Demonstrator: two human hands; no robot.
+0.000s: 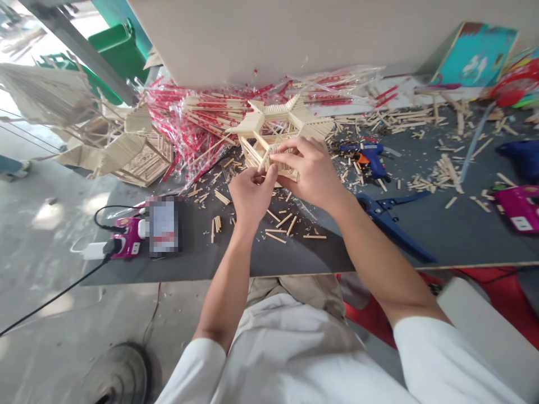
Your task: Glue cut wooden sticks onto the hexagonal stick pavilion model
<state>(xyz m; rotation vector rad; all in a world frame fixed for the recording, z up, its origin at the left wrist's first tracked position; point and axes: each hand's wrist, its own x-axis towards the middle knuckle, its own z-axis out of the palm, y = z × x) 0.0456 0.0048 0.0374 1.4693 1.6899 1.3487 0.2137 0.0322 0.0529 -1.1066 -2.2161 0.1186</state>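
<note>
Left arm (223, 292) and right arm (374, 252) extended forward, left hand (251, 196) and right hand (309, 171) held close together, right fingers (295, 154) curled downward

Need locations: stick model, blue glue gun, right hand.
stick model (273, 115), head view, point on its star-shaped top.
blue glue gun (367, 152), head view, point on its body.
right hand (309, 171), head view, point on the back of the hand.

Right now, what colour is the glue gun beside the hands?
The plastic glue gun is blue with orange, best in the head view.

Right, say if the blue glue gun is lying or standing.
Lying: the blue glue gun rests on its side on the dark workbench.
</note>
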